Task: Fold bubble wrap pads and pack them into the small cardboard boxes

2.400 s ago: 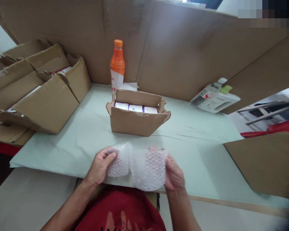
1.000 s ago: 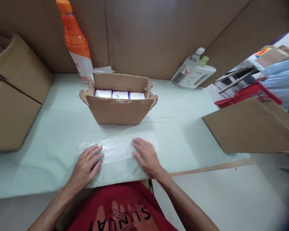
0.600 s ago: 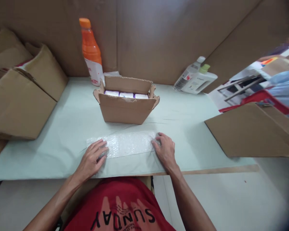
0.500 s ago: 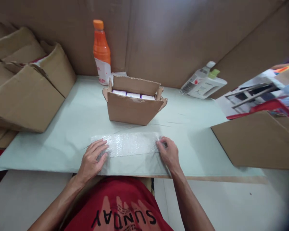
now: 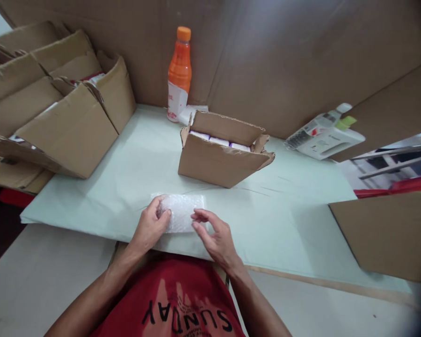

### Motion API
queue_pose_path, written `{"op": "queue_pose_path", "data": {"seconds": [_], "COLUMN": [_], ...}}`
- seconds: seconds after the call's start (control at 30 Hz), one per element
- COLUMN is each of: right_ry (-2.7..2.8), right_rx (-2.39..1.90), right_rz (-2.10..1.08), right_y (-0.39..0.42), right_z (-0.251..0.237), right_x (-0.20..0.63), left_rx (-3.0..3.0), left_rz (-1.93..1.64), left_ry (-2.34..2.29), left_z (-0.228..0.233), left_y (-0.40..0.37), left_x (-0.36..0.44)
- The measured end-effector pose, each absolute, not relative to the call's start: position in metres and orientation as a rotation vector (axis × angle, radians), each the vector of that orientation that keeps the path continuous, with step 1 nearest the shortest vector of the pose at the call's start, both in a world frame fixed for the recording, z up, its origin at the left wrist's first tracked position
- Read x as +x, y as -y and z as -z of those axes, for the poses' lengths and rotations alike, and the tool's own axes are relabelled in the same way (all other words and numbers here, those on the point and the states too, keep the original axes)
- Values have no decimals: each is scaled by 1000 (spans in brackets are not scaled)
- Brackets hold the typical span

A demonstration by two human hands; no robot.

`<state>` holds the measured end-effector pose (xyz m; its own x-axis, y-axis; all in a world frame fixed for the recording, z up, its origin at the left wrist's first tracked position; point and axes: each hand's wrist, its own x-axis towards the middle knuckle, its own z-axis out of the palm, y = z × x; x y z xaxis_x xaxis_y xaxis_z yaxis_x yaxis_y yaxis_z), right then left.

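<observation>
**A:** ok so where's our bubble wrap [image 5: 181,213] at, using the little open carton [image 5: 214,164] as the landmark?

**B:** We've got it lying flat on the pale green tablecloth [image 5: 287,220], on our side of the carton and a bit to its left. Near it, but not touching.

**A:** And our hands?

**B:** Our left hand [image 5: 150,224] has the wrap's left end, thumb on top and fingers bent round the edge, so we'd call that a grip. Our right hand [image 5: 215,236] is at the other end, thumb and index finger spread apart, not closed on anything. Honestly we can't tell if those fingertips are brushing the wrap. Both hands are on the near side of the carton.

**A:** What's in the carton?

**B:** We can see three white-topped packs [image 5: 220,142] in a row, purple along the edges, flaps standing up around them.

**A:** Anything else near it?

**B:** Behind it and to the left we have an upright orange bottle [image 5: 179,72]. Off to its right, a clear bottle [image 5: 314,128] beside a white jug [image 5: 331,142] with a green cap. Bigger open boxes [image 5: 68,128] sit well to its left.
</observation>
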<state>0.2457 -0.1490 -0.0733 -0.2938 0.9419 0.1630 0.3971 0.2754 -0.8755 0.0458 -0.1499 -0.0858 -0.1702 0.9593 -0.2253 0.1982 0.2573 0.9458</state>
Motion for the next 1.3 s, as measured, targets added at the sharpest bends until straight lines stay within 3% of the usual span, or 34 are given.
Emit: {"op": "queue_pose_path", "data": {"seconds": [0.27, 0.43, 0.63, 0.77, 0.97, 1.17, 1.3], "right_ry": [2206, 2265, 2151, 1895, 2042, 1887, 1828], "right_rx": [-1373, -1392, -1354, -1526, -1723, -1657, -1420], "right_rz": [-691, -643, -709, -644, -493, -779, -775], "right_y": [128, 127, 126, 123, 117, 126, 122], "right_z": [101, 109, 106, 105, 109, 110, 77], "right_x": [254, 249, 257, 281, 271, 267, 285], "left_rx": [1644, 1961, 2152, 2029, 2012, 1820, 1829], "left_rz": [-481, -767, -549, -677, -463, -945, -1266], "left_ry": [-2088, -2091, -1905, -2144, -2313, -2076, -1945], "left_z": [97, 98, 108, 108, 109, 120, 92], "left_y": [142, 150, 147, 150, 151, 161, 156], "left_x": [24, 25, 23, 9, 11, 28, 32]}}
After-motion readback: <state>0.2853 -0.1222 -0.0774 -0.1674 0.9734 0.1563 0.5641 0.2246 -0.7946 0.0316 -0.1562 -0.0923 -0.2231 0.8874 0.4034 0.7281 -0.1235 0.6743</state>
